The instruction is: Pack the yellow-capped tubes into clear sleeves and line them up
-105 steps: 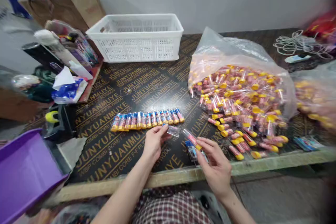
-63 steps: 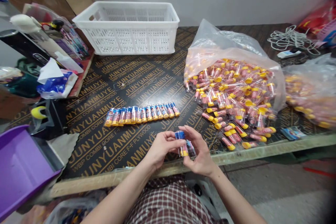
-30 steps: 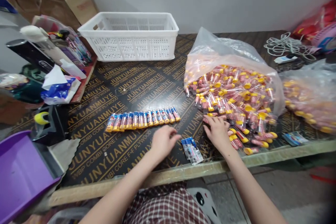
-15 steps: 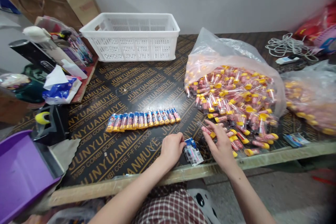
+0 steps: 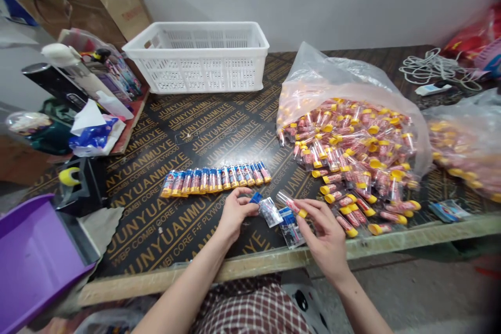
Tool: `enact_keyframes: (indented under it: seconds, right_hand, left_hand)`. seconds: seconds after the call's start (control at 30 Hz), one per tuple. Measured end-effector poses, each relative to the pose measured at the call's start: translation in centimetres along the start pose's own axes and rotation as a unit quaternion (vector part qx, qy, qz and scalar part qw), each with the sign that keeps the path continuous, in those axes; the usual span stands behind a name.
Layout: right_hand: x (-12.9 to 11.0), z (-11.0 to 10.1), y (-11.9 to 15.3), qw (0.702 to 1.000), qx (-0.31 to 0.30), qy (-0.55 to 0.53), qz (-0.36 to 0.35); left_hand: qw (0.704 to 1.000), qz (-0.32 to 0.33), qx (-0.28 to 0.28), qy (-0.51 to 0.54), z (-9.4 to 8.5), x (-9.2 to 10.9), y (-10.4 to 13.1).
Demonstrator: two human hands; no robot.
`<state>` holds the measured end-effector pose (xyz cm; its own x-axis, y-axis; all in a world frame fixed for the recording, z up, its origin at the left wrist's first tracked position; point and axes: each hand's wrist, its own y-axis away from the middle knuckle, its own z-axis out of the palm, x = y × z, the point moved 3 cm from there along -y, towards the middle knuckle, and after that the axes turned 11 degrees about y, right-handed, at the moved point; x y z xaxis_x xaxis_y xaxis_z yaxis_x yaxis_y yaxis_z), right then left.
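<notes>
My left hand (image 5: 236,212) pinches the blue end of a small clear printed sleeve (image 5: 271,212), lifted off the table. Between the fingertips of my right hand (image 5: 324,235) is a clear tube with a yellow cap (image 5: 291,204) and pink-red contents, tilted with its clear end toward the sleeve. The two are close but apart. Below them a stack of blue-printed sleeves (image 5: 291,229) lies near the table's front edge. Beyond my left hand runs a row of sleeved tubes (image 5: 214,179), blue at the top and yellow at the bottom. Loose yellow-capped tubes (image 5: 352,214) lie right of my right hand.
A large clear bag (image 5: 313,70) spills many tubes onto the dark printed table (image 5: 219,141). Another filled bag (image 5: 465,135) is at the right, near more flat sleeves (image 5: 449,210). A white basket (image 5: 203,70) stands behind; a purple dustpan (image 5: 31,255) is front left.
My left hand has moved left and up, drawing one sleeve off the stack. My right hand has brought a tube left from the loose pile, toward that sleeve.
</notes>
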<state>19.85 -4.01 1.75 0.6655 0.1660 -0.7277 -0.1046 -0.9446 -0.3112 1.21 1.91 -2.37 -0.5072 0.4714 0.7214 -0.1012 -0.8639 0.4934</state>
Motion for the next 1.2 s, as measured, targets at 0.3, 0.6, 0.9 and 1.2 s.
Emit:
enact_keyframes:
  seconds: [0.3, 0.6, 0.9, 1.2]
  right_hand:
    - [-0.7, 1.0, 1.1, 1.0, 0.003, -0.016, -0.018]
    - [-1.6, 1.2, 1.3, 0.997, 0.029, 0.015, -0.071]
    - [-2.2, 2.1, 1.6, 0.993, -0.003, 0.005, -0.12]
    - [-1.4, 2.4, 1.3, 0.992, -0.035, 0.002, -0.121]
  left_hand:
    - [0.995, 0.012, 0.042, 0.086, -0.3, 1.1, -0.1]
    - [0.988, 0.032, 0.093, 0.119, -0.8, 1.3, 0.0]
    - [0.99, 0.048, 0.09, 0.102, -0.5, 1.1, 0.2]
    - [0.996, -0.013, -0.037, 0.079, 1.6, 1.4, 2.0]
